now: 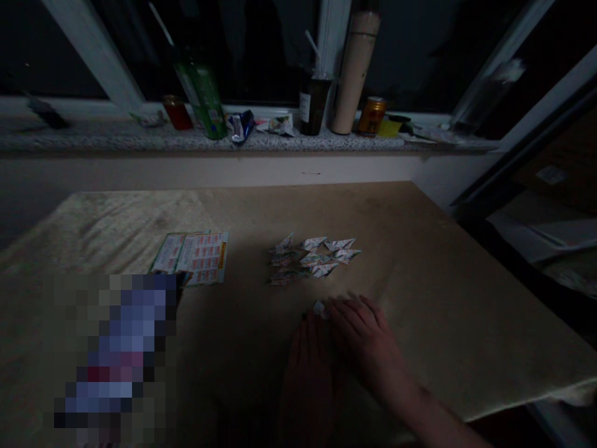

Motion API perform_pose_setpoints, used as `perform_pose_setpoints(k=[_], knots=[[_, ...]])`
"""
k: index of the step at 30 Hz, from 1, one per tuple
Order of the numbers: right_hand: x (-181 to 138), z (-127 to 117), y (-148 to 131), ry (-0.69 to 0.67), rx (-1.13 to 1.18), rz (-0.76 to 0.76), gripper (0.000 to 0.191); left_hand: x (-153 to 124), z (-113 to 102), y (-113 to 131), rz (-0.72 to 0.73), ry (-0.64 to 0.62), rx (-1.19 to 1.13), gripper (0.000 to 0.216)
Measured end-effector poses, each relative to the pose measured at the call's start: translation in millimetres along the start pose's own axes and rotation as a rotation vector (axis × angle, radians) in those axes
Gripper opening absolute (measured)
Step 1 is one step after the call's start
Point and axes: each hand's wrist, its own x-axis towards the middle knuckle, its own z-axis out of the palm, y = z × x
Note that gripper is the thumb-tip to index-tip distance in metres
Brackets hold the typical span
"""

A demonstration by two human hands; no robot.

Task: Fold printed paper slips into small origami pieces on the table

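Both hands rest low on a tan table [420, 261] in dim light. My left hand [310, 367] lies dark and in shadow, fingers pointing away from me. My right hand [368, 342] lies over it, fingers pressed flat on a small folded paper piece [319, 308] whose white corner shows at the fingertips. Just beyond them lies a cluster of several small folded paper pieces [312, 259] with printed patterns.
A printed flyer sheet [193, 256] lies at left, beside a pixelated blurred patch. On the windowsill [116, 140] behind stand a green bottle [203, 93], a red jar [176, 112], a dark cup with a straw [313, 102], a tall beige cylinder [355, 71] and an orange can [371, 116].
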Motion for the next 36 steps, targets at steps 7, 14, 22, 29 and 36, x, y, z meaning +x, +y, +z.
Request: perform_pose_setpoints(k=[7,14,22,29,36], knots=[[-18.1,-2.6,-8.9,-0.163,0.148,0.039,0.056,0.2,-9.3,0.7,-0.036,-0.021,-0.023,0.061],[-20.5,-4.0,-9.3,-0.158,0.152,0.095,0.058,3.3,-7.9,3.3,-0.055,-0.035,0.03,0.054],[-27.4,0.0,-8.9,-0.078,-0.002,0.119,0.055,2.8,-5.8,1.3,-0.048,-0.051,0.028,0.053],[-24.0,0.6,-12.0,-0.059,0.007,0.111,0.048,3.9,-8.4,-1.7,-0.01,-0.049,0.006,0.053],[-20.7,-1.3,-17.8,-0.112,0.121,0.072,0.057,0.7,4.0,-0.4,-0.022,-0.05,0.053,0.054]])
